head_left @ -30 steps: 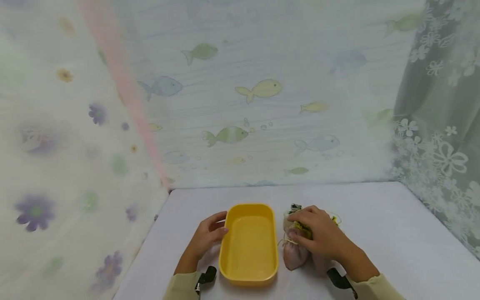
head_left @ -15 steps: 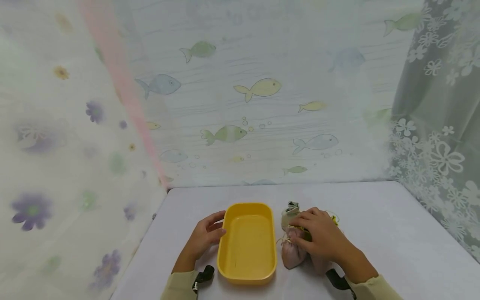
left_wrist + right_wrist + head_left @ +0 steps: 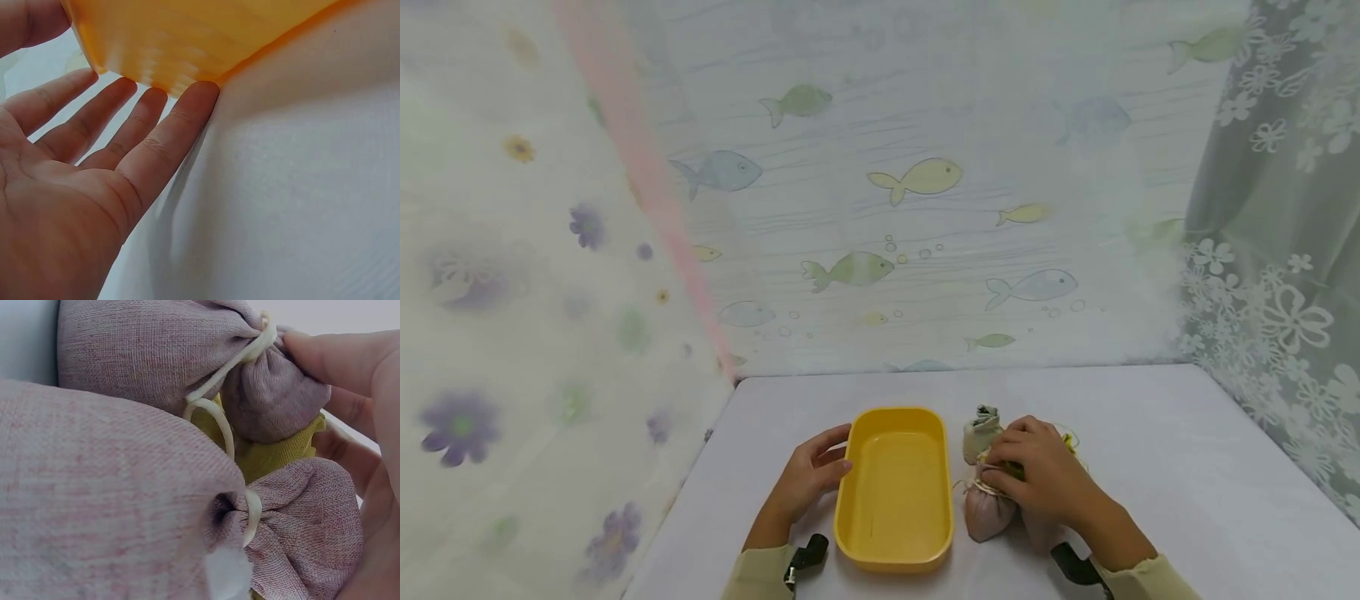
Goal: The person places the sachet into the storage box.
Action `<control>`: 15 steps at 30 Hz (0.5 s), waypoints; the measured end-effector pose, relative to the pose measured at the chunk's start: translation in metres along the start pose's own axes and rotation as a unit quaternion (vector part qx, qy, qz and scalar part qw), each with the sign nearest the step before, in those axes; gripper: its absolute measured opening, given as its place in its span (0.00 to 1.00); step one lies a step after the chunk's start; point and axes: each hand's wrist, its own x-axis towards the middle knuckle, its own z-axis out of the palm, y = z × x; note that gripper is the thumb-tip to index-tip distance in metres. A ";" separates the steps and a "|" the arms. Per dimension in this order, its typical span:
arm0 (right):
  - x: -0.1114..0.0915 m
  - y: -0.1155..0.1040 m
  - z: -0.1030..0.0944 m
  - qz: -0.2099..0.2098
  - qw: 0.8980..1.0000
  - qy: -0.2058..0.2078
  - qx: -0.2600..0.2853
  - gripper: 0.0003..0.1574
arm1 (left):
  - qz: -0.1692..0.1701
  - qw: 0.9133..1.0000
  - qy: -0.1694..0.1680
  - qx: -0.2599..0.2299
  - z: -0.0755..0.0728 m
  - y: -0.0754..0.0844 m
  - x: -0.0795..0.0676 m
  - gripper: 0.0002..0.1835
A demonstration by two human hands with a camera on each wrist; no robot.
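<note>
A yellow plastic tray (image 3: 895, 492) lies on the white table. At its left side my left hand (image 3: 808, 475) rests its fingertips against the outer wall, fingers nearly straight, as the left wrist view also shows. To the right of the tray, small drawstring cloth pouches sit close together. My right hand (image 3: 1041, 471) pinches the gathered top of a mauve pouch (image 3: 156, 350), thumb on one side and fingers behind. A pinkish pouch (image 3: 112, 487) is in front of it in the right wrist view. Partly hidden under the hand is a mustard-yellow pouch (image 3: 269, 453). Behind stands a pale green pouch (image 3: 981, 433).
The white tabletop (image 3: 1150, 450) extends around the tray and pouches. A fish-print curtain (image 3: 925, 275) hangs at the table's back edge, with a flower-print curtain (image 3: 550, 333) on the left and a lace curtain (image 3: 1277, 292) on the right.
My right fingers have drawn back from over the pale green pouch and curled in at the mauve pouch's neck. The left hand and tray have stayed in place.
</note>
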 end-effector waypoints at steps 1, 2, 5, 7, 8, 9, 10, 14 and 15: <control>0.000 0.000 -0.001 -0.004 1.000 0.004 0.003 0.07 | 0.000 1.000 -0.001 -0.001 0.000 0.000 0.000 0.35; 0.000 -0.001 -0.002 -0.005 1.000 0.006 0.005 0.08 | 0.001 1.000 -0.002 -0.003 0.000 -0.001 0.000 0.35; 0.000 -0.002 -0.004 -0.014 1.000 0.014 0.007 0.08 | 0.000 1.000 -0.002 -0.003 0.000 -0.001 0.000 0.34; 0.000 -0.001 -0.004 -0.025 0.999 0.020 0.008 0.09 | -0.001 1.000 -0.002 -0.007 0.000 -0.002 0.000 0.34; 0.000 -0.001 -0.003 -0.032 0.999 0.025 0.008 0.09 | -0.001 1.000 -0.003 -0.009 0.000 -0.002 0.000 0.34; 0.000 0.000 -0.003 -0.038 0.999 0.030 0.008 0.10 | -0.001 1.000 -0.003 -0.010 0.000 -0.001 0.000 0.34; 0.000 0.000 -0.003 -0.044 0.998 0.032 0.007 0.10 | 0.001 1.000 -0.004 -0.010 0.000 -0.001 -0.001 0.34; 0.002 -0.001 -0.002 -0.062 0.997 0.043 -0.001 0.10 | -0.001 1.000 -0.002 -0.010 0.001 0.000 -0.003 0.33; 0.002 -0.002 -0.002 -0.065 0.997 0.046 -0.004 0.10 | -0.002 1.000 -0.001 -0.010 0.001 0.001 -0.004 0.33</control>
